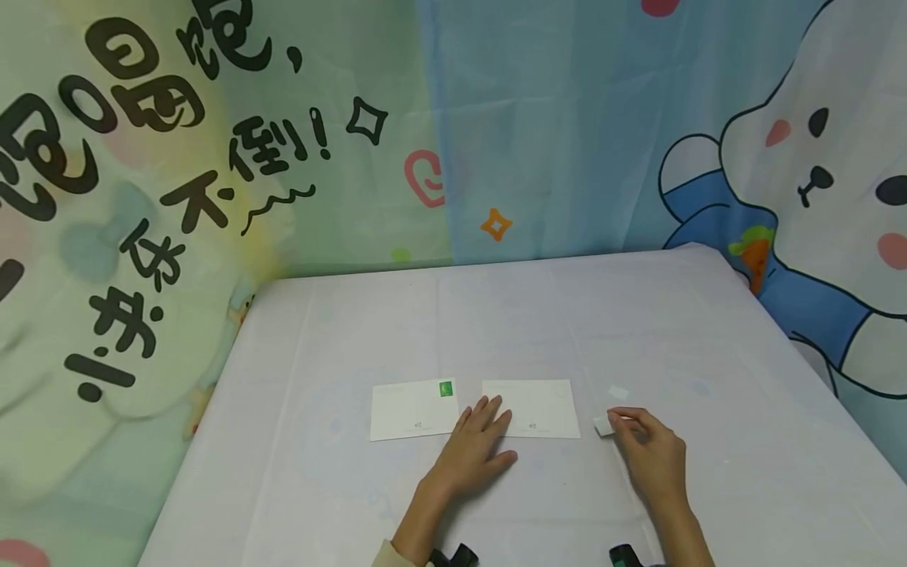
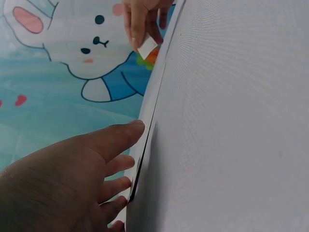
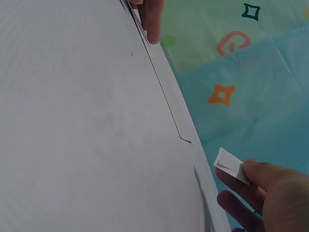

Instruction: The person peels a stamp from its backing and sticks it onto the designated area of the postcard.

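Note:
Two white envelopes lie side by side on the table. The left envelope (image 1: 404, 411) bears a green stamp (image 1: 446, 388) in its upper right corner; the right envelope (image 1: 542, 405) shows only small print low down. My left hand (image 1: 476, 450) rests on the left edge of the right envelope, its fingers spread and straight. To the right, my right hand (image 1: 648, 453) pinches a small stamp (image 3: 231, 165) between thumb and forefinger, its white side showing and its edges toothed. The stamp is held just above the table, apart from the right envelope.
A small white piece of paper (image 1: 618, 391) lies beyond my right hand. The white cloth-covered table (image 1: 319, 339) reaches back to a printed curtain (image 1: 553, 134). Black wrist devices (image 1: 464, 555) show at the near edge.

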`<move>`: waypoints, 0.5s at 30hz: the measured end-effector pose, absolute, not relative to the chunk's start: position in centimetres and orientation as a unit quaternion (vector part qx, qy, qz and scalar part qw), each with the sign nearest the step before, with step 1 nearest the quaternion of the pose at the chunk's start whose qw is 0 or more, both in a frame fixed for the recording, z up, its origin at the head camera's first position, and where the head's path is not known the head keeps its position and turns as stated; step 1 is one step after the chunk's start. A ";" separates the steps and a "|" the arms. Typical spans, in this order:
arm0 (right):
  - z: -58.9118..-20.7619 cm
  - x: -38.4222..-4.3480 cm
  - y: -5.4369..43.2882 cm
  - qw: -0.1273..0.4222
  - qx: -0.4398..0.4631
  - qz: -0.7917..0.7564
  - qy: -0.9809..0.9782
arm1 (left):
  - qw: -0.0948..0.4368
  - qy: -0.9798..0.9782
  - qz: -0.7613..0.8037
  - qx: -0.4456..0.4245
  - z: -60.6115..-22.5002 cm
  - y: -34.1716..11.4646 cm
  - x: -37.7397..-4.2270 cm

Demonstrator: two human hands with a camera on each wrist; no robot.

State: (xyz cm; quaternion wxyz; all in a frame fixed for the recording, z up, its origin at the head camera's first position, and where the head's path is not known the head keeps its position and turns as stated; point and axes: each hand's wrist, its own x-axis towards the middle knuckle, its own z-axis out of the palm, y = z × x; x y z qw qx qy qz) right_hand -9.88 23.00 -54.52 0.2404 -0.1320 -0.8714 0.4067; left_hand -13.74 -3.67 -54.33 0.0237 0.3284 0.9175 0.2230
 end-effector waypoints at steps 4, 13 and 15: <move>-54.3 -9.9 22.5 0.240 -0.132 0.416 -0.867 | 0.023 0.917 0.239 0.319 -54.3 -3.6 -13.8; -54.1 -10.2 21.0 0.233 -0.149 0.436 -0.856 | -0.007 0.899 0.312 0.306 -53.9 -3.4 -14.0; -54.0 -10.2 20.6 0.228 -0.145 0.449 -0.852 | -0.024 0.891 0.331 0.310 -53.8 -3.3 -14.1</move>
